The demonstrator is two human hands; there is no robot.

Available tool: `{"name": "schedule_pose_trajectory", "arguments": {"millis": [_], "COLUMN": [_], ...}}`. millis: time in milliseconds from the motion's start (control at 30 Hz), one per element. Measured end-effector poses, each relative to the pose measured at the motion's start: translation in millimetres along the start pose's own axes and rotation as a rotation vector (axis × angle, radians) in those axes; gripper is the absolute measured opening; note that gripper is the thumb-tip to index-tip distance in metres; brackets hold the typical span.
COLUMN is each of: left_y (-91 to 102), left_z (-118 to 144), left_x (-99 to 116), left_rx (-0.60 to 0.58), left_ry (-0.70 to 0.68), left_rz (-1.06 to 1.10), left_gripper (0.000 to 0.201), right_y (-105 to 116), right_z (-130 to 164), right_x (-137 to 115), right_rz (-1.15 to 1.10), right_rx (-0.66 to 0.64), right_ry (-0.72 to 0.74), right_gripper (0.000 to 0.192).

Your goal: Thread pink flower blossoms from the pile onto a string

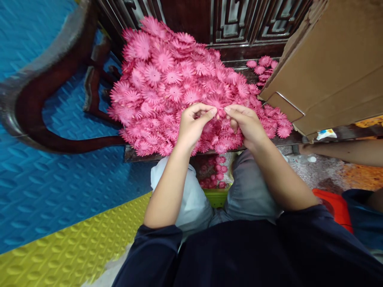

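Observation:
A big heap of pink artificial flower heads (pixel 164 61) lies on a dark wooden bench (pixel 140 153) in front of me. Over the heap's near right part, both my hands pinch one pink artificial flower (pixel 219 104) between them. My left hand (pixel 196 119) holds its left edge between thumb and forefinger. On the flower's right edge, my right hand (pixel 243 121) has thumb and fingertips closed. The fingertips hide part of the petals, and the flower blends into the pile behind it.
To the right stands a large cardboard box (pixel 335 67), with a metal wire loop (pixel 287 105) by its edge. A curved wooden armrest (pixel 38 119) rises at left. A clear plastic bottle (pixel 301 158) lies near another person's leg (pixel 344 152). A red stool (pixel 335 207) is at right.

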State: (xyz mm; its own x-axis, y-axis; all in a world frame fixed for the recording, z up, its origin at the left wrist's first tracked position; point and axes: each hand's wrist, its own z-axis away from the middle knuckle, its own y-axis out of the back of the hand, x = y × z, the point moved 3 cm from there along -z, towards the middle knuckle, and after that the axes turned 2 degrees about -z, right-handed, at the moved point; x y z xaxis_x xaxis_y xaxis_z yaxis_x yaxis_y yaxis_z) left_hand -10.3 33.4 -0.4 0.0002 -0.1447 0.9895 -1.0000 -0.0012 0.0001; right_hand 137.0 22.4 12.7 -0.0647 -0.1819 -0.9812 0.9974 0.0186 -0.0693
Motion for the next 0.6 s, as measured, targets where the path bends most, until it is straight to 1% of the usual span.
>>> {"name": "schedule_pose_trajectory", "arguments": {"millis": [100, 333, 500, 600], "left_y": [-0.4, -2.2, -2.6, -2.3], "left_z": [-0.1, 1.7, -0.1, -1.5], "left_x": [-0.2, 2.9, -1.6, -4.9], "left_rx": [-0.022, -0.019, -0.068, -0.095], "left_ry": [0.042, 0.017, 0.046, 0.055], "left_rz": [0.044, 0.062, 0.092, 0.107], "left_gripper": [0.012, 0.010, 0.012, 0.014], "right_y": [0.7, 2.1, 3.7, 3.3], "right_z": [0.0, -1.4, -4.0, -4.7], "right_x": [0.2, 2.3, 6.6, 7.6], "right_rz": [-0.004, -0.056, -0.116, -0.125], "right_rx": [-0.003, -0.006, -0.038, -0.031], "right_ry": [-0.012, -0.024, -0.044, -0.074], "right_gripper": [0.031, 0.032, 0.034, 0.037]}}
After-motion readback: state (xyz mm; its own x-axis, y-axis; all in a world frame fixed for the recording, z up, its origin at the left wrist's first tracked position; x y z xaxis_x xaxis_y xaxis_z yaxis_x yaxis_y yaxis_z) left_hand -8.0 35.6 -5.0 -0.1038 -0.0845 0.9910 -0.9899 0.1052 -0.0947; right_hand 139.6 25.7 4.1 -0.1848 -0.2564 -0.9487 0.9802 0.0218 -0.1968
